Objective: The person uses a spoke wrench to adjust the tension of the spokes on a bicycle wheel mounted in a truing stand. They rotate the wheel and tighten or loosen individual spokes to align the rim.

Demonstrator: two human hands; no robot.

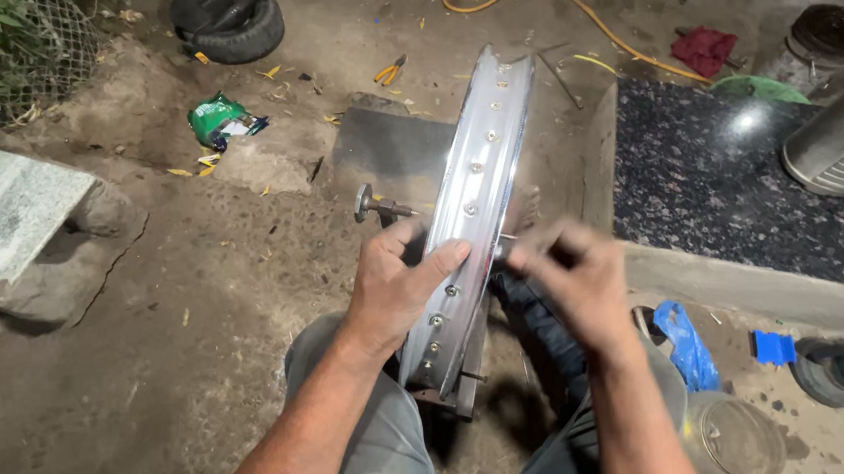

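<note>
At centre frame a person seated on dirt ground steadies a chrome wheel rim [475,203], which stands on edge in a stand between the knees. The left hand [398,287] grips the rim, thumb across its inner face. Just to the right, the blurred right hand [574,277] pinches something small at the rim's edge; what it is cannot be told. A loose grip could let the rim tip, or the small part drop into the dirt.
</note>
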